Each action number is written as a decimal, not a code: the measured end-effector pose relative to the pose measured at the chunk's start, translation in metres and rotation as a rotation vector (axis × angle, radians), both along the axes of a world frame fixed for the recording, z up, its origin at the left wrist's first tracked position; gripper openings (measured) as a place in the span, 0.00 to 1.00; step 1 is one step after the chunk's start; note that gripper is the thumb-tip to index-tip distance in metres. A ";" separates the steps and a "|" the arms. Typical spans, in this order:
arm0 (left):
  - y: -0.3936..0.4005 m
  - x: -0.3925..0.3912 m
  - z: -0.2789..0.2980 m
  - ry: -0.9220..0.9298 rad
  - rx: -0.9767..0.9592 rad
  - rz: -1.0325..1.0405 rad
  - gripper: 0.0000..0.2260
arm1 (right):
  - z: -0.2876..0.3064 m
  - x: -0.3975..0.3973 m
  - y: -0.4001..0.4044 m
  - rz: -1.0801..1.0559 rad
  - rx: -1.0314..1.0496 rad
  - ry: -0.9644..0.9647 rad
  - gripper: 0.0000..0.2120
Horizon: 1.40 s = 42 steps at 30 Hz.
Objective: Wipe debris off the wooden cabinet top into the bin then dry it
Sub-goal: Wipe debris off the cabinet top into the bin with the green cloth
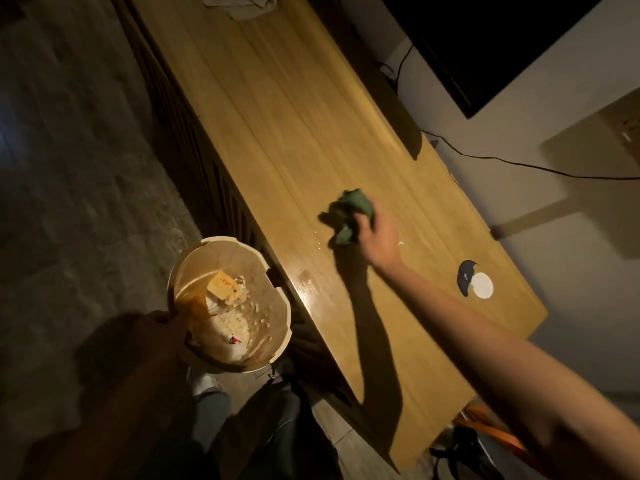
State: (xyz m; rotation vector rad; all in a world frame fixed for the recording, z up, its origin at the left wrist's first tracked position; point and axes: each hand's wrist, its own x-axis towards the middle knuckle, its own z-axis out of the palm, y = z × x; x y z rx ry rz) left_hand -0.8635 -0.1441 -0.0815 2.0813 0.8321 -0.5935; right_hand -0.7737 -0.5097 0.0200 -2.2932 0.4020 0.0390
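Note:
My right hand presses a crumpled green cloth onto the middle of the long wooden cabinet top. A few small pale crumbs and wet shiny smears lie near the cloth and the front edge. My left hand, in shadow, grips the near rim of a round beige bin held against the cabinet's front edge. White scraps and a yellow wrapper sit inside the bin.
A light grey cloth lies at the cabinet's far end. A dark piece beside a white disc sits near the right end. A black screen and cables hang on the wall behind. My legs stand below.

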 end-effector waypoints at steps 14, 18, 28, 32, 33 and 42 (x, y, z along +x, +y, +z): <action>-0.027 -0.024 -0.030 -0.128 0.038 0.263 0.20 | -0.055 0.041 -0.242 -0.468 -0.369 0.202 0.19; -0.029 -0.026 -0.035 -0.153 0.044 0.311 0.18 | -0.062 0.056 -0.217 -0.496 -0.411 0.188 0.20; -0.024 -0.031 -0.038 -0.103 -0.043 0.306 0.22 | -0.073 0.035 -0.029 -0.118 -0.434 -0.068 0.20; -0.025 -0.030 -0.029 -0.116 -0.051 0.283 0.27 | -0.078 -0.010 0.055 0.083 -0.339 -0.122 0.22; -0.024 -0.030 -0.026 -0.124 -0.044 0.259 0.26 | -0.078 -0.021 0.077 0.129 -0.324 -0.133 0.22; -0.013 -0.041 -0.003 -0.139 -0.033 0.088 0.13 | -0.109 -0.169 0.203 0.220 0.241 0.366 0.20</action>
